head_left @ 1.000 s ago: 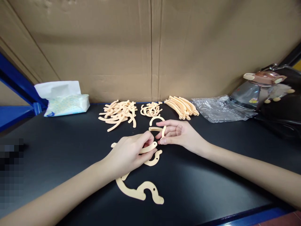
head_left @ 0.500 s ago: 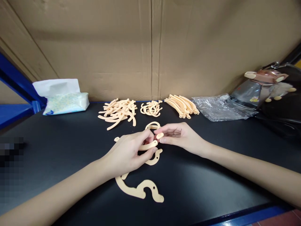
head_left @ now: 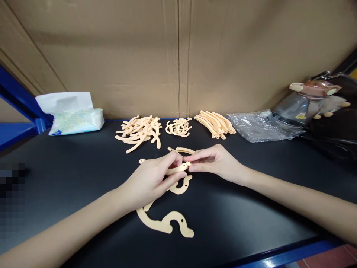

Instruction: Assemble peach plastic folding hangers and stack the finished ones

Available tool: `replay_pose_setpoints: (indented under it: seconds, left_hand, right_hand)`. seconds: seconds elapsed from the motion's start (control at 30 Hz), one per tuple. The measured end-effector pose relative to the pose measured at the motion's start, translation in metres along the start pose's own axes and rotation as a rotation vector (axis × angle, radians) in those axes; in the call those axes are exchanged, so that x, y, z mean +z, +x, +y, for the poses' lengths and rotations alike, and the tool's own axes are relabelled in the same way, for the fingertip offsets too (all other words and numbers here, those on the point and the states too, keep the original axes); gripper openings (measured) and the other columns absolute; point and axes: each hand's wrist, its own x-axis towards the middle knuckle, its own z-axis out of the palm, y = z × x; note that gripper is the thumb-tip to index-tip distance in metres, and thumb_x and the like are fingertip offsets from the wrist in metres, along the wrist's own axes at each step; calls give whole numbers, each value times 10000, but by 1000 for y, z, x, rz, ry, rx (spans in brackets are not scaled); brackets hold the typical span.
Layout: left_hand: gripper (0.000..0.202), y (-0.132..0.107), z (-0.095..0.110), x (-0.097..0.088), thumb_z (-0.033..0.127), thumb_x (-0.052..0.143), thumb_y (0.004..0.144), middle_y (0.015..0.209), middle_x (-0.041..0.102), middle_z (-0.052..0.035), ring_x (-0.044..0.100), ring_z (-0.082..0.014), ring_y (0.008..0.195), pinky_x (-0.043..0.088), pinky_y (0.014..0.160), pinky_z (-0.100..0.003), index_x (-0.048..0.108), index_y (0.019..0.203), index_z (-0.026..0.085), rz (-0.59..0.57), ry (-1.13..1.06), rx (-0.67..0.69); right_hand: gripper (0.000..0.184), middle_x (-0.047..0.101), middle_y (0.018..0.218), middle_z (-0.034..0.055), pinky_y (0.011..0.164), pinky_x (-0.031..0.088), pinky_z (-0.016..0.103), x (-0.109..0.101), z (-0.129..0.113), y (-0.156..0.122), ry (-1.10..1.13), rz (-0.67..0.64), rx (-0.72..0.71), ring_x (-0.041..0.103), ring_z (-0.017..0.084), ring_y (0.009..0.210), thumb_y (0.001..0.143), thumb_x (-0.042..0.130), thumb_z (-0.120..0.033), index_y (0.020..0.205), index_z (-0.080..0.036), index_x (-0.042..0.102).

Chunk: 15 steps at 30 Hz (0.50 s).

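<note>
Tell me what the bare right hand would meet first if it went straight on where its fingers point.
Likely the holed end of the cream, curved, plastic-looking strip held in the bare left hand. The pale cream piece pinched in the right hand would lead; depth leaves unclear whether they already touch.

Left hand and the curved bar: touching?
Touching. The head view shows it: the left hand grips the bar, whose holed end sticks out of the grasp.
</note>
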Motion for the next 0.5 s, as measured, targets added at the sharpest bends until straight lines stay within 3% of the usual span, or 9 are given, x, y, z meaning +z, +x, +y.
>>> replay_pose_setpoints:
  seconds: [0.2, 0.5]
  left_hand:
    - [165, -1, -1, 0, 366, 507, 961, 732, 561, 73, 496, -104, 580, 373, 547, -208, 439, 887, 234, -40, -87, -29]
    - [100, -2, -1, 4, 304, 520, 958, 818, 617, 56, 609, -124, 696, 422, 622, -220, 476, 909, 229, -19, -69, 13]
  right_hand:
    - [222, 757, 808, 1, 786, 574, 309, 1, 1, 1, -19, 9, -14, 714, 159, 759, 665, 834, -244, 872, -194, 771]
    - [217, 741, 754, 1, 711, 539, 288, 0, -1, 0, -138, 21, 8, 675, 143, 688, 640, 850, -282, 805, -171, 763]
